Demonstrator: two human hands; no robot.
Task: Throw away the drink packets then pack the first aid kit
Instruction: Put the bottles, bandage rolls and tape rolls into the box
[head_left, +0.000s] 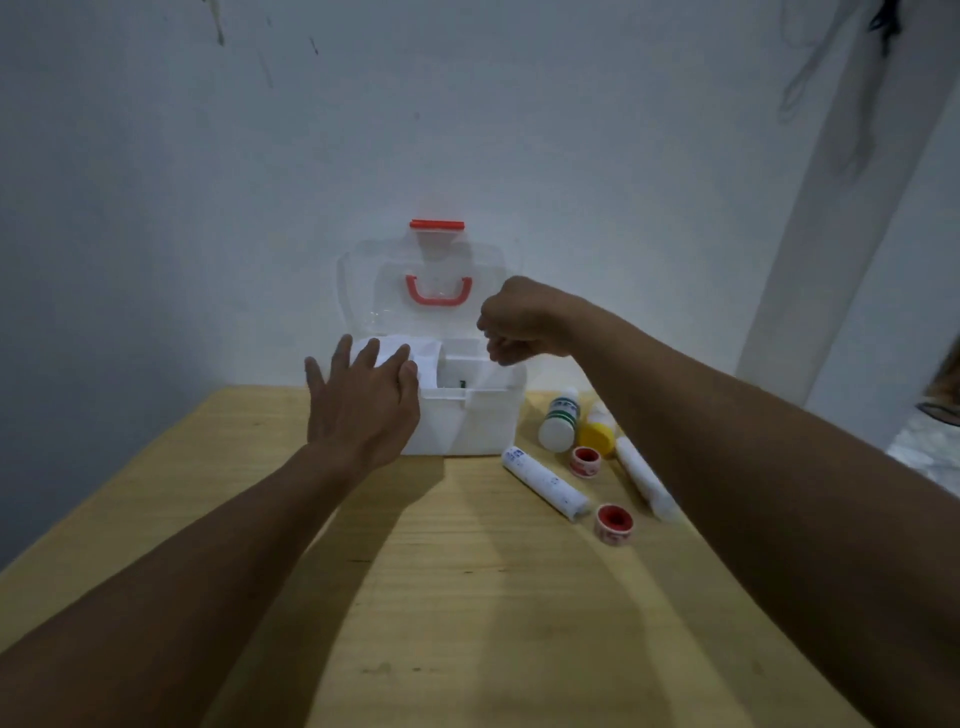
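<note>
Left hand (363, 402) spread flat against the first aid kit (457, 421); right hand (511, 322) curled above it, seemingly empty.

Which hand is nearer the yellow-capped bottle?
Right. The right hand hovers over the open kit, up-left of the yellow-capped bottle; the left hand rests on the kit's far left side.

The left hand (363, 405) hides the box's (467, 421) left front corner, the right hand (511, 325) is blurry w/ fingers curled under so can't tell if it holds anything, and the right arm covers part of the long white roll (644, 480) at mid right.
</note>
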